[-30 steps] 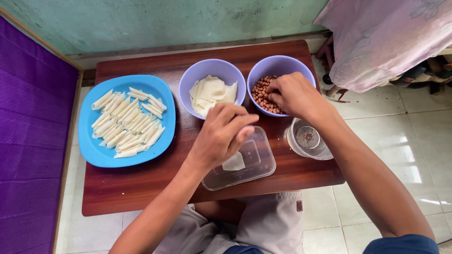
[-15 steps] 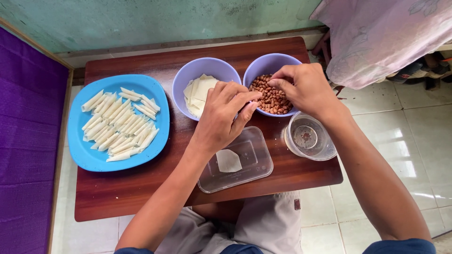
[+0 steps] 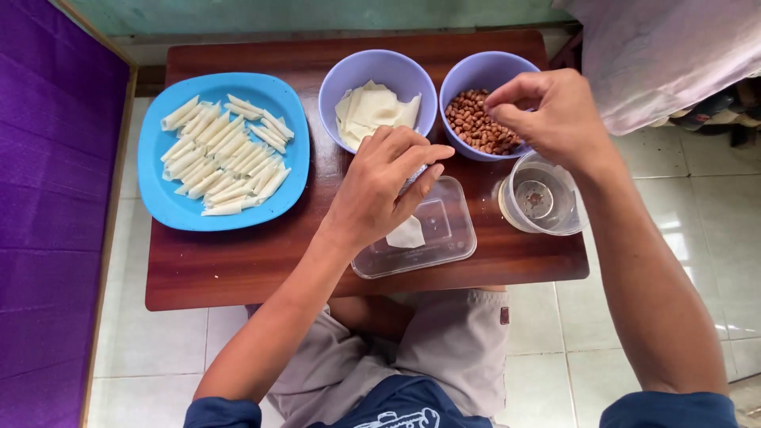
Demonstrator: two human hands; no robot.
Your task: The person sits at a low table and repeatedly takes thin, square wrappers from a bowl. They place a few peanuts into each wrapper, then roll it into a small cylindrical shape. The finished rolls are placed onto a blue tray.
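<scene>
My left hand (image 3: 380, 190) hovers over a clear plastic container (image 3: 448, 238), its fingers and thumb pinched together; whatever is between them is hidden. One white wrapper piece (image 3: 406, 234) lies inside the container. My right hand (image 3: 547, 115) is just above a purple bowl of peanuts (image 3: 476, 127). Its thumb and fingertips are pinched over the nuts and seem to hold a few. Left of that bowl stands a second purple bowl (image 3: 337, 83) holding flat white wrapper sheets (image 3: 372, 111).
A blue plate (image 3: 158, 190) with several white rolled sticks sits at the left of the small wooden table (image 3: 238, 269). A clear cup of water (image 3: 543, 198) stands by the right edge. Purple cloth lies left, pale fabric at upper right, tiled floor around.
My right hand has lifted out of the peanut bowl with pinched fingers. My left hand has stayed over the container, and the wrapper piece in it now shows more. The view shifted slightly.
</scene>
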